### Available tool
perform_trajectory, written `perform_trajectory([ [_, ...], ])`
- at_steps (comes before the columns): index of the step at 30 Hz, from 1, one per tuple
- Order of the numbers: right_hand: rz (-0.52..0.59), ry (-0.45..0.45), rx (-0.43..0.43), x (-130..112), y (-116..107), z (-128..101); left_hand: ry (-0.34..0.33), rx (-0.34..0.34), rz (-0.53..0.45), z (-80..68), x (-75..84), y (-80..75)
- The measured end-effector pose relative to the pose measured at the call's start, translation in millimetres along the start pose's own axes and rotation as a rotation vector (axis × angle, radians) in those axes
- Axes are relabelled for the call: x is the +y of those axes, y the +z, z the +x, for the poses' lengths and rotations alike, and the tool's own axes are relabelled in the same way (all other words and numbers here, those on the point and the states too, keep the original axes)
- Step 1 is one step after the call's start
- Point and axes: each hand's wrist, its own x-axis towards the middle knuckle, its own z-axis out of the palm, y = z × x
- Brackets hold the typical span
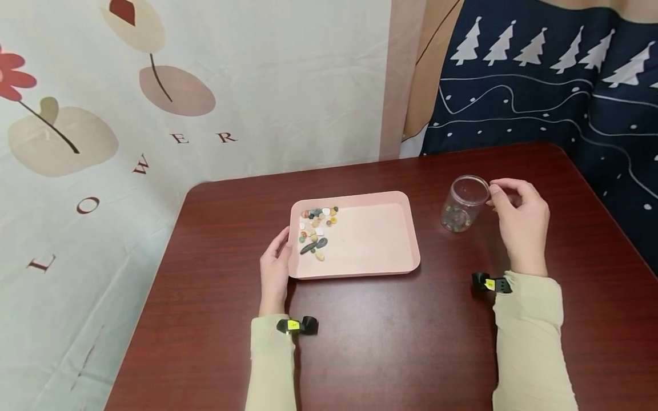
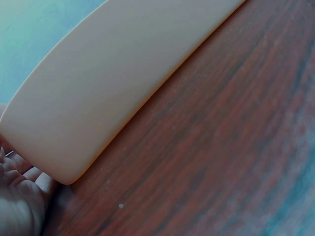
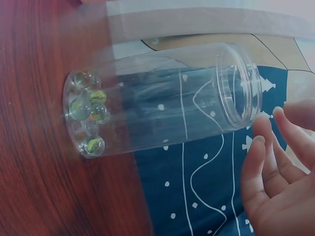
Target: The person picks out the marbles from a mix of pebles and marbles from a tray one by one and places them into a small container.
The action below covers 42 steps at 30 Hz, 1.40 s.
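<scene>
Two hands at a pink tray [image 1: 360,268] and a clear jar [image 1: 464,204] on a dark wooden table [image 1: 390,342].

The left hand [image 1: 275,268] rests flat-fingered against the tray's left edge, beside the pebbles [image 1: 316,228]. Right of the tray, the lidless jar stands upright with glass marbles [image 3: 88,115] at its bottom; the right hand [image 1: 519,220], fingers loosely apart and empty, hovers just beside its rim. The jar looks light, rigid and slick, best grasped around its body.

You see a pale pink plastic tray [image 1: 360,240] holding mixed grey, white, tan and green pebbles [image 1: 316,228], a clear plastic jar [image 1: 462,204] with yellow-green glass marbles [image 3: 87,114], and a dark reddish-brown wood-grain table [image 1: 385,342].
</scene>
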Motion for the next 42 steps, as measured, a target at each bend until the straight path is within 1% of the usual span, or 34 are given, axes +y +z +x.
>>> perform_trajectory([
  [5, 0.061, -0.005, 0.023, -2, 1, -1, -0.002, -0.004, -0.026, 0.4, -1.7, -0.1],
  [13, 0.069, -0.036, 0.041, -6, 4, -3, 0.001, -0.008, -0.036, 0.6, -1.2, 0.0],
  [20, 0.06, -0.051, 0.011, -10, 8, -7, 0.005, -0.006, -0.021, -0.2, -0.8, -0.4],
  [27, 0.042, -0.092, -0.01, -10, 14, -9, 0.001, -0.007, -0.015, 0.4, -0.7, -1.0],
  [36, 0.023, -0.11, -0.048, -17, 23, -15, -0.002, -0.008, 0.008, 0.7, 1.3, -1.1],
  [42, 0.006, -0.155, -0.093, -20, 33, -18, 0.001, -0.005, 0.013, -0.8, 1.6, -0.9],
])
